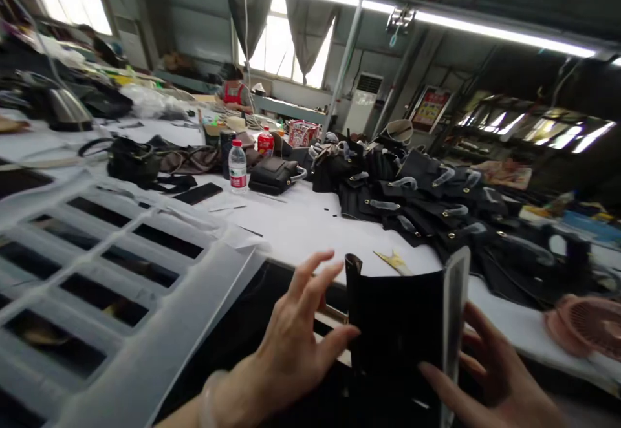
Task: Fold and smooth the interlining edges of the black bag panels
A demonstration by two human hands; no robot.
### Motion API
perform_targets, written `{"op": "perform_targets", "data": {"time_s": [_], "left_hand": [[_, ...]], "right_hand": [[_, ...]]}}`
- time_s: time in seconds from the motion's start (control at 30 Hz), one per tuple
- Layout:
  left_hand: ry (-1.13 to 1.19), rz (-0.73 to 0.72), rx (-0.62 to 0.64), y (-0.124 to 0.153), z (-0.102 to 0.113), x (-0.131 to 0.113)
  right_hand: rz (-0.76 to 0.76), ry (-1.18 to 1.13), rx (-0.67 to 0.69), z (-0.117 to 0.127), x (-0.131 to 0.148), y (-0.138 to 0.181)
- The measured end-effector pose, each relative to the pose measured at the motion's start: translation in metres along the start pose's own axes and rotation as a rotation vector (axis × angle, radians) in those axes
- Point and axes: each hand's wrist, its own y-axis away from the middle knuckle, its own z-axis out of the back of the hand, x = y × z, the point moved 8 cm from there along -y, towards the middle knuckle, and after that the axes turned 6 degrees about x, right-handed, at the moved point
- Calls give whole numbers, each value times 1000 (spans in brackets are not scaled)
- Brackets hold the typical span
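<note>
A black leather-like bag piece (398, 324) stands upright in front of me, with a rolled flap at its left edge. Along its right side runs a pale, translucent strip (456, 311). My right hand (499, 370) grips that side, thumb on the black face and fingers behind the strip. At the left edge is my left hand (301, 331), its fingers spread and the thumb tip close to the black piece; whether it touches cannot be made out. The lower part of the piece blends into dark material below.
A white plastic tray (160, 311) with several slots lies at left. On the white table (295, 221) stand a water bottle (237, 168), a phone (198, 193) and a black bag (275, 174). Many black bags (412, 195) are heaped at right, near a pink fan (587, 324).
</note>
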Motion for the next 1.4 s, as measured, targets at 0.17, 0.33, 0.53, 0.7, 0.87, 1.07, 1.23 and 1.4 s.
{"op": "perform_targets", "data": {"time_s": [0.17, 0.33, 0.53, 0.7, 0.87, 1.07, 1.23, 1.4], "left_hand": [[411, 210, 327, -54, -38, 27], [453, 290, 356, -58, -50, 42], [334, 321, 277, -35, -49, 69], [352, 341, 184, -26, -43, 74], [387, 370, 186, -22, -37, 70], [281, 404, 233, -10, -49, 88], [91, 337, 339, 5, -67, 103], [69, 354, 300, 23, -65, 117]], "right_hand": [[283, 83, -66, 16, 17, -12], [387, 124, -37, 8, 7, -26], [503, 281, -27, -10, 4, -29], [592, 321, -9, -19, 20, -29], [606, 352, 5, -21, 25, -30], [634, 418, 41, -34, 16, -32], [691, 586, 70, -45, 1, -30], [881, 820, 20, -57, 4, -23]]}}
